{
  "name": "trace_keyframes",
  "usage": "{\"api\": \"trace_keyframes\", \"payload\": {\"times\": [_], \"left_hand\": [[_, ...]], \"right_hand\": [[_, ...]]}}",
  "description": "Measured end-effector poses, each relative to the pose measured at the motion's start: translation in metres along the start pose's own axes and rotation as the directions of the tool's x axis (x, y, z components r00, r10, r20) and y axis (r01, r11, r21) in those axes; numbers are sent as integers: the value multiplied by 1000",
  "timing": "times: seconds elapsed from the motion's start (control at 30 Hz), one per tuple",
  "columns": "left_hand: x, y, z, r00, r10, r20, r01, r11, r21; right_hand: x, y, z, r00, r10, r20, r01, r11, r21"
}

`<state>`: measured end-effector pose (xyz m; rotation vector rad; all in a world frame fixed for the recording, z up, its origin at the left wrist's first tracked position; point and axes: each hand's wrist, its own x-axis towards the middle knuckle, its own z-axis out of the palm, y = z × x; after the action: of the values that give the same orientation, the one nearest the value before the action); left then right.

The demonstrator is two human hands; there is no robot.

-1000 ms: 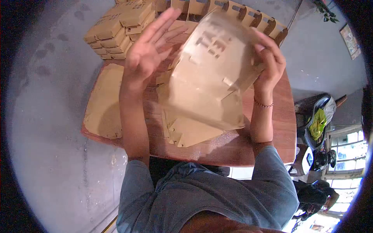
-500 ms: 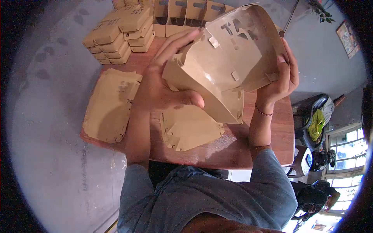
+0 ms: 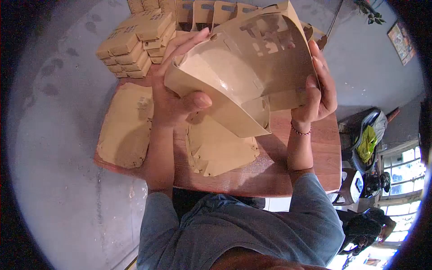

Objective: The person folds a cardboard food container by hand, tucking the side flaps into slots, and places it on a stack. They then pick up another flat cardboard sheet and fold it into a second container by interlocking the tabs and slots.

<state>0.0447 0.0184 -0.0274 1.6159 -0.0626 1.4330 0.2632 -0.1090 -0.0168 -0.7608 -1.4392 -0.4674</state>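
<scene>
A brown cardboard box (image 3: 238,67) with upright walls and cut-out lettering is held up, tilted, above the table. My left hand (image 3: 177,96) grips its left side, thumb on the outside of the near wall and fingers along the far left edge. On the right wall, my right hand (image 3: 321,90) is closed with the thumb towards me and fingers behind. Beneath the box lies a flat cardboard blank (image 3: 222,148) with slotted edges. To the left of my left forearm rests a pile of flat cardboard blanks (image 3: 123,128).
Folded cardboard boxes (image 3: 130,42) are stacked at the table's back left. Several cardboard carriers with handle holes (image 3: 223,15) stand along the back. The wooden table (image 3: 321,153) has rounded corners. A chair (image 3: 348,186) and a person (image 3: 366,229) are at the right.
The box has shifted left and slightly towards me, tilting so its walls look more closed up. Both hands moved left with it and kept their hold.
</scene>
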Motion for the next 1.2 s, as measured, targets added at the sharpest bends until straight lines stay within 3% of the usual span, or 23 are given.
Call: {"api": "trace_keyframes", "payload": {"times": [0.37,0.43,0.47,0.6,0.73,0.8,1.0,1.1,1.2], "left_hand": [[-1,-1,-6,999,4,-39,-4,1000,-3],[-1,1,-5,997,19,-74,-17,999,27],[0,2,-6,996,28,-79,-22,997,70],[-4,3,-2,990,14,-138,-3,997,83],[-2,-1,-5,994,68,-89,-53,986,160],[-2,0,5,986,54,-158,-61,997,-44],[-5,5,6,989,-25,-143,25,1000,-2],[-5,-1,6,991,40,-125,-41,999,-1],[-5,-2,12,985,5,-172,-11,999,-32]], "right_hand": [[-3,-8,5,998,14,61,-16,1000,22],[-3,-17,14,1000,-29,-1,29,998,-64],[0,-20,16,994,-101,35,104,991,-88],[-4,-29,22,990,-110,93,123,980,-158],[-9,-24,29,977,-193,90,207,961,-182],[-10,-27,28,979,-182,93,196,967,-165],[-11,-29,32,978,-193,81,204,968,-149],[-11,-29,33,979,-190,70,199,969,-144],[-12,-26,34,976,-205,74,214,967,-139]]}}
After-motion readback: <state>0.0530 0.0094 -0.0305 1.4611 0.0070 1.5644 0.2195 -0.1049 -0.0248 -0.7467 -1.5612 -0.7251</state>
